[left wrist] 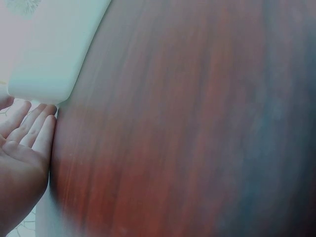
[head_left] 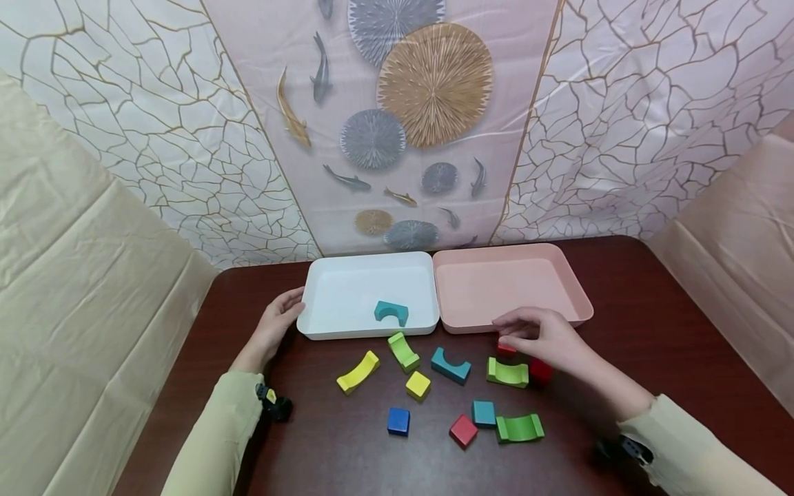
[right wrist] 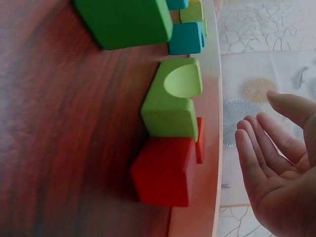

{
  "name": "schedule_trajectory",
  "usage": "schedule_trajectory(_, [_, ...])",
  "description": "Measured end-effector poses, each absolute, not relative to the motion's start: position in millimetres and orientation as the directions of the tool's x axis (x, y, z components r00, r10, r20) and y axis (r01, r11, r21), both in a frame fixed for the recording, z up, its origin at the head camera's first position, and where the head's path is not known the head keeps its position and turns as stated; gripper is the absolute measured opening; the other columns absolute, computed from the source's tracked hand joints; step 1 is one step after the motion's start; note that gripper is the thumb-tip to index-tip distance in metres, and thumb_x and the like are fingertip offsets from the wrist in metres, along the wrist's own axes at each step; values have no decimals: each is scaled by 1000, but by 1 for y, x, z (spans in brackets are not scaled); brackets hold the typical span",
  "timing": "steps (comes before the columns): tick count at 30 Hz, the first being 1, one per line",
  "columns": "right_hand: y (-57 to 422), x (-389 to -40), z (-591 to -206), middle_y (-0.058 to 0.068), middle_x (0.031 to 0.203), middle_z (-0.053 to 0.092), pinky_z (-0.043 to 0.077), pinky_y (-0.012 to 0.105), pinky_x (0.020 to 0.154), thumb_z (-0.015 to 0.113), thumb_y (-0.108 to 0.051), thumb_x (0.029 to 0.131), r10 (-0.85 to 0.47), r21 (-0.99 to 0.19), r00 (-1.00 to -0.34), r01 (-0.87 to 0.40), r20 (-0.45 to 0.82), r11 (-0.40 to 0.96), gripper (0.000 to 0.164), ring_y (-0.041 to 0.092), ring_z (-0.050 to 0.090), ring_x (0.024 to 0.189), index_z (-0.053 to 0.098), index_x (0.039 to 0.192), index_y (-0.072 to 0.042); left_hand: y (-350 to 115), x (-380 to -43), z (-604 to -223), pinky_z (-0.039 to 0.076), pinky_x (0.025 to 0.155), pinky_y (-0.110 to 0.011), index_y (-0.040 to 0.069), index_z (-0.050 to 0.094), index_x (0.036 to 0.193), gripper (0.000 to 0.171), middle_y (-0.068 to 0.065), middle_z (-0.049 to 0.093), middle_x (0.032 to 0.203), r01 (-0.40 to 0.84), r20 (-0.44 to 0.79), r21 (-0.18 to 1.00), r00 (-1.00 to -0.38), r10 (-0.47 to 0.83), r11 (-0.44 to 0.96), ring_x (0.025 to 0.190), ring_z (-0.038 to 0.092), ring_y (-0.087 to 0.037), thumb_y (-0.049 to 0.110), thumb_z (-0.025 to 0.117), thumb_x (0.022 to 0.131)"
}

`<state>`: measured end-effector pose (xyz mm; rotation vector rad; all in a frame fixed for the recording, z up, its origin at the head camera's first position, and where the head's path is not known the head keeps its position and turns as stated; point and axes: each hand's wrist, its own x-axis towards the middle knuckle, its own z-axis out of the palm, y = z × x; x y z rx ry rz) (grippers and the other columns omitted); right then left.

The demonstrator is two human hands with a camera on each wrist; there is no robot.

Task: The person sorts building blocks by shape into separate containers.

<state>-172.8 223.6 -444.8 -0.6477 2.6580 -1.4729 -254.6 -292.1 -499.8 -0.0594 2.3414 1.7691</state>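
Observation:
At the left end of the white tray [head_left: 335,296], my left hand [head_left: 273,329] rests its fingers against the tray's side; the left wrist view shows those fingers [left wrist: 43,136] fairly straight. A teal arch block [head_left: 391,307] lies inside this tray. My right hand [head_left: 552,337] hovers at the front edge of the pink tray [head_left: 496,282], thumb and fingers apart with nothing between them in the right wrist view. Below it are a small red block [head_left: 506,349] by the tray and a red cube [right wrist: 165,173], partly covered by the hand in the head view. A light green curved block [head_left: 507,374] lies beside them.
In front of the trays lie a yellow curved block [head_left: 358,373], a lime curved block [head_left: 404,352], a teal arch block [head_left: 451,366], a yellow cube [head_left: 418,386], a blue cube [head_left: 398,421], a red cube [head_left: 463,431], a teal cube [head_left: 483,414] and a green curved block [head_left: 520,428].

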Motion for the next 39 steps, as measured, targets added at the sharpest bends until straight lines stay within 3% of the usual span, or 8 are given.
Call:
schedule_trajectory(4, [228, -168, -450, 21, 109, 78, 61, 18, 78, 82, -1, 91, -366, -818, -914, -341, 175, 462, 25, -2, 72, 89, 76, 115, 4, -292, -255, -500, 43, 102, -11, 2, 28, 167, 59, -23, 33, 171, -155, -186, 950, -978, 93, 271, 157, 38, -35, 21, 49, 115])
schedule_trajectory(7, [231, -165, -454, 21, 107, 78, 60, 18, 78, 81, 0, 92, -367, -816, -911, -352, 187, 458, 23, -3, 71, 89, 76, 114, 5, -293, -255, -501, 42, 94, -5, 1, 28, 166, 59, -24, 34, 171, -149, -180, 952, -979, 96, 266, 157, 38, -36, 21, 49, 115])
schedule_trajectory(17, [243, -155, -460, 16, 110, 78, 60, 18, 80, 82, -5, 92, -343, -811, -930, -299, 131, 503, 26, -3, 71, 90, 77, 117, 0, -293, -254, -502, 42, 96, -7, 2, 28, 166, 59, -24, 35, 170, -139, -174, 950, -979, 105, 278, 157, 38, -37, 21, 49, 115])
schedule_trajectory(25, [247, -150, -466, 14, 106, 79, 61, 18, 78, 85, -1, 88, -356, -776, -911, -376, 210, 506, 26, -4, 71, 88, 78, 113, -3, -293, -255, -500, 42, 96, -7, 2, 28, 167, 59, -24, 34, 170, -148, -181, 951, -979, 99, 273, 157, 37, -36, 21, 49, 115])
schedule_trajectory(31, [249, -148, -470, 9, 105, 79, 62, 22, 78, 88, -5, 86, -372, -735, -898, -413, 233, 538, 27, 3, 73, 88, 79, 112, -7, -293, -255, -500, 41, 100, -10, 2, 28, 166, 59, -23, 34, 171, -144, -178, 948, -979, 96, 284, 158, 36, -36, 22, 49, 115])
schedule_trajectory(39, [249, -148, -473, 2, 103, 79, 61, 21, 78, 91, -3, 81, -430, -672, -860, -493, 276, 553, 29, 6, 72, 89, 80, 107, -9, -293, -254, -500, 41, 94, -5, 1, 29, 166, 58, -25, 34, 170, -138, -170, 952, -980, 98, 271, 157, 37, -37, 21, 48, 115])
